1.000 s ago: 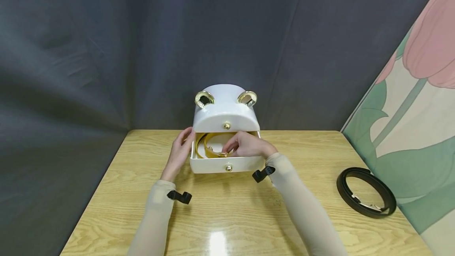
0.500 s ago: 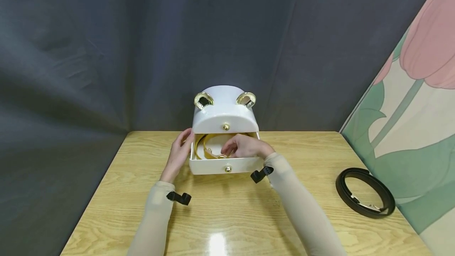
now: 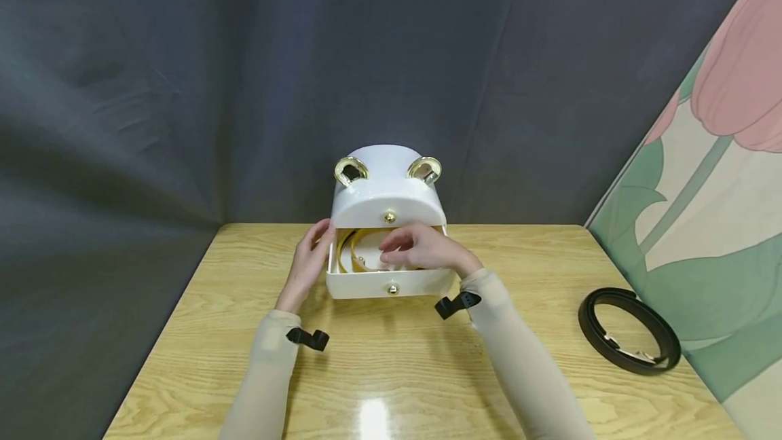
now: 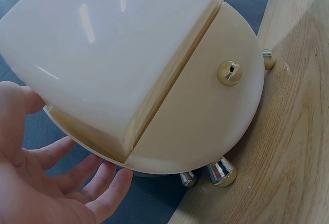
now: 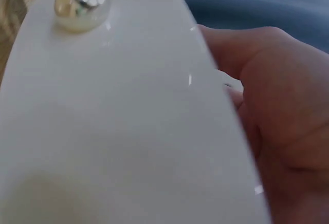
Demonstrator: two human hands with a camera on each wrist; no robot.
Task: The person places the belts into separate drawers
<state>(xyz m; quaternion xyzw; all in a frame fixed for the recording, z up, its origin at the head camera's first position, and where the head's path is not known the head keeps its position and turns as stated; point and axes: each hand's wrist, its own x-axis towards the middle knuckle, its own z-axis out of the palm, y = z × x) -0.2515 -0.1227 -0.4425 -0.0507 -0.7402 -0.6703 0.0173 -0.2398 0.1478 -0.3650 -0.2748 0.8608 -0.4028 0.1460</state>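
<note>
A white rounded box [image 3: 387,189] with gold ear-shaped rings stands at the back of the table, its lower drawer [image 3: 360,285] pulled out. Inside the drawer lies a coiled yellow belt [image 3: 357,262], partly covered by my right hand [image 3: 430,250]. That hand hovers over the drawer's right side with thumb and fingers apart, and no held thing shows. Its fingertips are mostly hidden behind the drawer front in the right wrist view. My left hand [image 3: 307,265] rests against the box's left side; the left wrist view shows its fingers [image 4: 110,190] loosely bent at the drawer's edge.
A coiled black belt [image 3: 590,331] with a silver buckle lies on the right of the wooden table [image 3: 391,372]. A dark curtain [image 3: 391,53] hangs close behind the box, and a flower-patterned cloth [image 3: 721,209] stands along the right edge.
My right hand has let go of the yellow belt's buckle and lifted slightly, its thumb and fingers parting. The left hand stays at the box's side.
</note>
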